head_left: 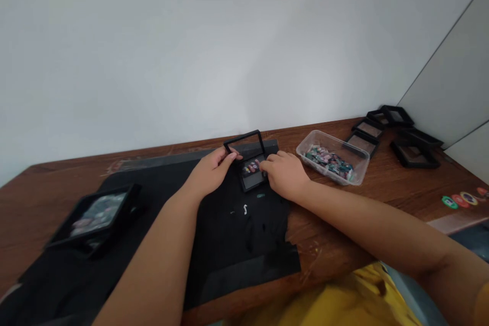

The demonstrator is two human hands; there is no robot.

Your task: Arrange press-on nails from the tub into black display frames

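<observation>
Steadying the black case by its raised lid, the left hand has its thumb and fingers pinched around the lid's lower left corner. The right hand curls in narrow at the case's right edge, over the pieces; whether it grips one, I cannot tell. Arranging seems to be in hand, and it calls for light fingertips and a steady lid. The case stands open near the far right corner of the black mat, its small coloured pieces in a slanting row, with bare grey below them.
</observation>
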